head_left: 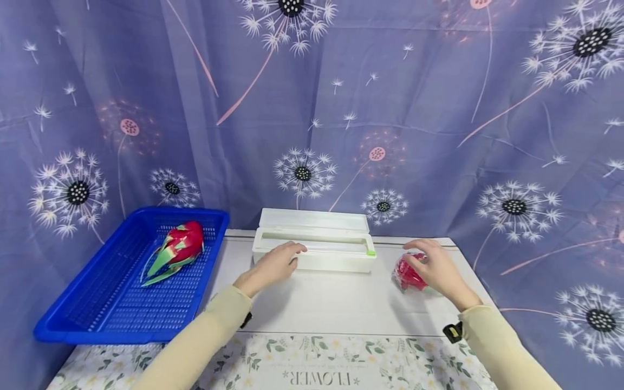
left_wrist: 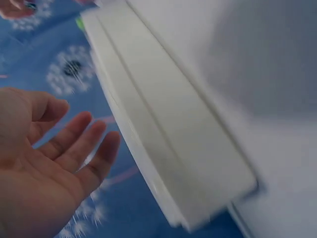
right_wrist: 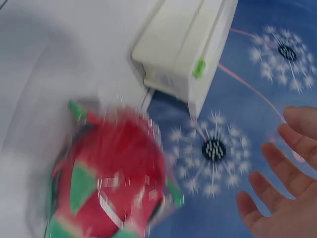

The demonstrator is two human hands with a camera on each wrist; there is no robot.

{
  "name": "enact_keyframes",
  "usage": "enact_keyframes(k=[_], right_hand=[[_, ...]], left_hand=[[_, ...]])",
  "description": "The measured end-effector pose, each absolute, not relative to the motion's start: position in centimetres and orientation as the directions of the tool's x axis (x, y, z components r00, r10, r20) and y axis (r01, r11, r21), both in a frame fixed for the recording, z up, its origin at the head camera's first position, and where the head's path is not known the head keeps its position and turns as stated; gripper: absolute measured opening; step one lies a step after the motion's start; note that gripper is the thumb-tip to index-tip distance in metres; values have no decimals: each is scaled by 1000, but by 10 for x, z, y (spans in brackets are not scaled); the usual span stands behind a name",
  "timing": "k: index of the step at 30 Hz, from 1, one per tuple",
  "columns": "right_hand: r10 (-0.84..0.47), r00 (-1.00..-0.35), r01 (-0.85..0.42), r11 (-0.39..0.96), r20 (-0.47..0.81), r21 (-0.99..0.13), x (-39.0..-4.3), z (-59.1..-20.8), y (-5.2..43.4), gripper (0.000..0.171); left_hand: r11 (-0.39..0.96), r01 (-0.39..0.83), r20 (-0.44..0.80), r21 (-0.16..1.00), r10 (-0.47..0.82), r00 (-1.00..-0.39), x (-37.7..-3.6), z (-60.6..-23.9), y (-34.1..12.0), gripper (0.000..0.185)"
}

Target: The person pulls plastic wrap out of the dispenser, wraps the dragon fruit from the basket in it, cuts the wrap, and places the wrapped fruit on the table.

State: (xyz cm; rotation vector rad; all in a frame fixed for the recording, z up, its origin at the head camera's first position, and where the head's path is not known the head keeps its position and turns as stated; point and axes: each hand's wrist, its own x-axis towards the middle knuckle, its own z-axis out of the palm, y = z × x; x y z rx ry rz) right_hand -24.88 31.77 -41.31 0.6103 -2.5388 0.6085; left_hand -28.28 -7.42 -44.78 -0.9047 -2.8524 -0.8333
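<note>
A long white cling film dispenser (head_left: 312,261) stands at the back of the table, its lid raised, with a green slider (head_left: 371,253) at the right end. My left hand (head_left: 275,264) hovers in front of its left part; in the left wrist view the fingers (left_wrist: 81,141) are loosely bent and hold nothing. To the right, a red dragon fruit (right_wrist: 119,173) with green scales lies in shiny clear film. Over it is my right hand (head_left: 439,271), which partly hides it in the head view. The right wrist view shows those fingers (right_wrist: 285,168) spread, apart from the fruit.
A blue plastic basket (head_left: 49,325) stands at the left, with another dragon fruit (head_left: 185,244) inside it. A flower-patterned cloth (head_left: 273,352) covers the table's front edge. Behind everything hangs a blue-purple dandelion curtain (head_left: 341,81).
</note>
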Motion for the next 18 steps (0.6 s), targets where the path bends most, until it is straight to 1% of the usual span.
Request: enact_keyframes(k=[4,9,11,14,18], right_hand=[[-324,-824,-499,803,464,-325,-262,-422,297,20],[-361,-849,-494,799,385,-342,-282,-434,275,24],[-375,-854,-497,795,361,-349,-290,-439,267,25],[-393,-858,-496,803,332,-330,-299,-444,259,27],[-402,-879,-465,841,257,-274,-308,-448,254,31]], left_hand=[[752,570,200,331,535,-821,-299,-444,-96,38],[797,570,185,200,540,-821,-317,-443,-113,39],[799,576,173,173,551,-816,-323,-444,-116,39],[791,597,145,136,580,-802,-331,-445,-120,39],[784,604,88,145,597,-797,-337,-447,-121,44]])
